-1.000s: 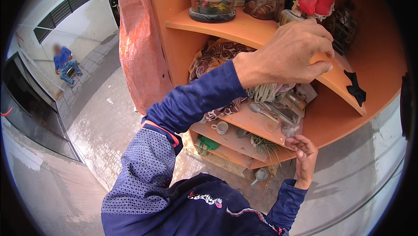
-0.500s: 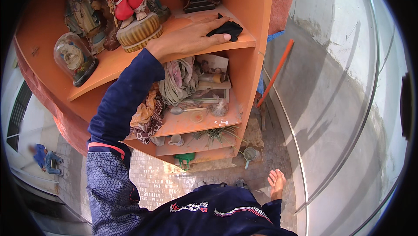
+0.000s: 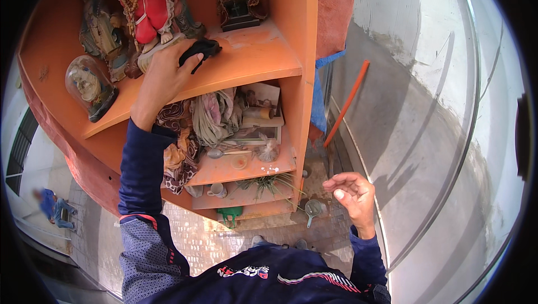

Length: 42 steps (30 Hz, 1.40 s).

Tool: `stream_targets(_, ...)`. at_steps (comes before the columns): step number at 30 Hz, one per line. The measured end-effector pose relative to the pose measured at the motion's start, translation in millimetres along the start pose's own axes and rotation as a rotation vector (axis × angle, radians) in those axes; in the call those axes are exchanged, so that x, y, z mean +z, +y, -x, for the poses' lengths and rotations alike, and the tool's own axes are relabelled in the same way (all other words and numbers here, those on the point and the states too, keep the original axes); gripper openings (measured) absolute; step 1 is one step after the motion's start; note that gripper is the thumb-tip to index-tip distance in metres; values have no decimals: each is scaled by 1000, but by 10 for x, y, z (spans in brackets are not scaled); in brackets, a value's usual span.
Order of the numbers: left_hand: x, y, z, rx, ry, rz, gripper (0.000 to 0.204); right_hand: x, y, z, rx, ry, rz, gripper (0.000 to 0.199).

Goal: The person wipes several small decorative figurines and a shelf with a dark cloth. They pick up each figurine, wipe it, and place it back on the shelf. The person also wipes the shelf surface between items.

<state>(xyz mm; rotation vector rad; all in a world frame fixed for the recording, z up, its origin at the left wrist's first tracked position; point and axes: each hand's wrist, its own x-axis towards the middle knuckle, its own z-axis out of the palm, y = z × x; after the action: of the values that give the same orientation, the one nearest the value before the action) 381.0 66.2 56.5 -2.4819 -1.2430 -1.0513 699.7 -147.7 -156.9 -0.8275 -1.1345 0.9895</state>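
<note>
My left hand [image 3: 163,74] is closed on a black cloth [image 3: 203,52] above the top shelf [image 3: 252,60] of an orange cabinet. The hand is right in front of the base of a statue in a red dress [image 3: 147,10] and partly hides that base. Left of it, a small figure under a glass dome [image 3: 89,86] stands near the shelf's front edge. A dark ornate statue [image 3: 238,1] is at the back right of the same shelf. My right hand [image 3: 354,198] is raised in the air to the right of the cabinet, fingers loosely bent, thumb apart, holding nothing.
Lower shelves hold crumpled cloths [image 3: 216,116], a picture frame [image 3: 255,135], a spoon [image 3: 214,152] and a mug [image 3: 217,190]. A grey dipper [image 3: 312,209] lies on the paving. An orange pole [image 3: 347,105] leans by the wall. Far left, a person [image 3: 53,209] sits.
My left hand has drawn the black cloth leftward, from the shelf's right end to the red-dressed statue's base. My right hand has risen toward the cabinet.
</note>
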Motion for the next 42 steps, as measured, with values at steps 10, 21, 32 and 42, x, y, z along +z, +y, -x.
stream_targets(10,-168,-619,630,-33,54,290,39,2292,-1257,-3342,-649,171,608,80)
stream_targets(21,-111,-856,667,64,188,434,33,1729,-738,-5042,-465,242,932,107)
stream_targets(32,-121,-882,645,111,214,414,32,1538,-452,-5523,-367,5,735,100)
stream_targets(42,-110,-896,641,109,207,426,33,1614,-506,-5461,-285,-39,652,85)
